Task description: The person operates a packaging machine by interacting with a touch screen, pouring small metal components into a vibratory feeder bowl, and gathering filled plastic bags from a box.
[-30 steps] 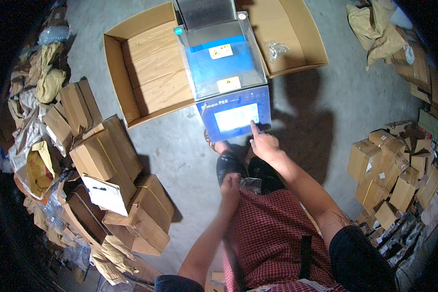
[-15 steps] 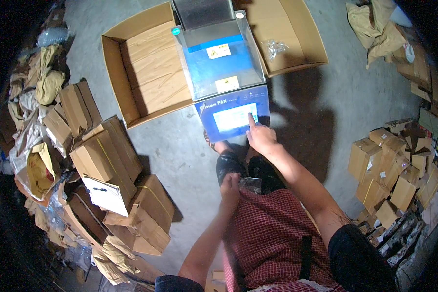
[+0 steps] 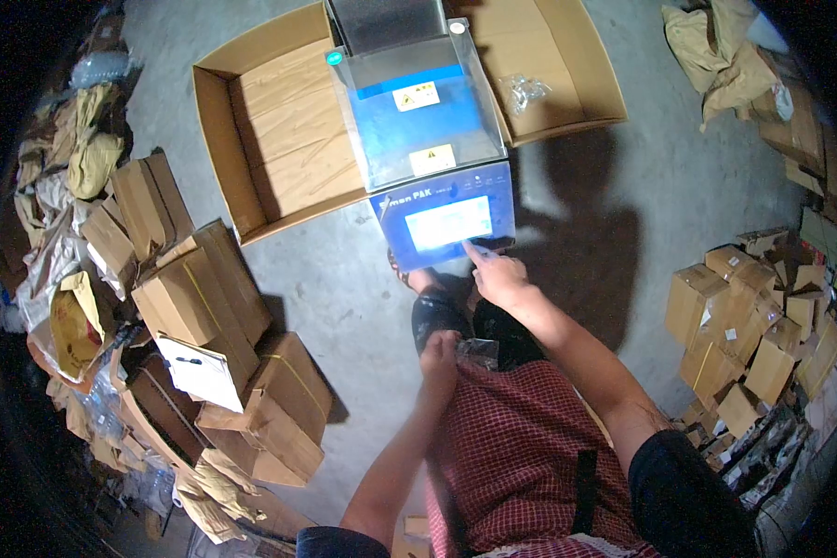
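A blue bagging machine (image 3: 437, 121) with a clear cover and warning labels stands ahead of me. On its front panel glows a lit touchscreen (image 3: 448, 223). My right hand (image 3: 500, 277) points at the screen's lower edge with the index finger stretched out and the other fingers curled; it holds nothing. Whether the fingertip touches the panel I cannot tell. Down by my lap, my left hand (image 3: 439, 358) is closed on a small clear plastic bag (image 3: 479, 352), whose free end sticks out to the right. A red checked apron (image 3: 521, 437) lies over my lap.
Open cardboard trays flank the machine: the left tray (image 3: 293, 139) and the right tray (image 3: 577, 74), which holds crumpled clear plastic (image 3: 525, 93). Stacked cartons (image 3: 205, 293) with a clipboard (image 3: 200, 372) stand at my left. More boxes (image 3: 735, 325) are piled at the right.
My right index finger has moved down and slightly left, from the right part of the touchscreen to its lower edge. The left hand stays in place with the plastic bag.
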The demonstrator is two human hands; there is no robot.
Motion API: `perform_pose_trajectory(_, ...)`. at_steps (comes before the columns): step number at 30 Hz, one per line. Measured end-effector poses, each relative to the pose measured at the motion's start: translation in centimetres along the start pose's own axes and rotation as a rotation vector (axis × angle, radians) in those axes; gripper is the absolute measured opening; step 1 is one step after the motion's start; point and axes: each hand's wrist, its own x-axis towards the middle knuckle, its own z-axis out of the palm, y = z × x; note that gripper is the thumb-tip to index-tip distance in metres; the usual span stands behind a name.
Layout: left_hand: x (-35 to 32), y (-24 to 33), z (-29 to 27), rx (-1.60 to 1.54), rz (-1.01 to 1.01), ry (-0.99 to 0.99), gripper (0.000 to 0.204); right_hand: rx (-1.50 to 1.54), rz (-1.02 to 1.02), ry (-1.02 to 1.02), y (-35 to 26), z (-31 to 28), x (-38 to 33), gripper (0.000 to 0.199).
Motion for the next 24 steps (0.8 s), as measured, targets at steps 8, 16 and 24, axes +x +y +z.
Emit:
perform_pose_trajectory(8, -0.1, 0.7, 0.0, 0.039, 0.015, -0.002, 0.025, -0.02, -0.027, -0.041, -1.1, -0.3, 1.0, 0.065)
perform_pose_trajectory(16, 0.2, -0.7, 0.1, 0.003, 0.012, 0.003, 0.025, -0.039, 0.013, -0.095, -1.7, -0.6, 1.0, 0.065)
perform_pose_trajectory(24, 0.5, -2.1, 0.0, -0.041, -0.006, -0.016, 0.023, 0.099, 0.0, -0.242, -2.9, -1.2, -0.8, 0.059)
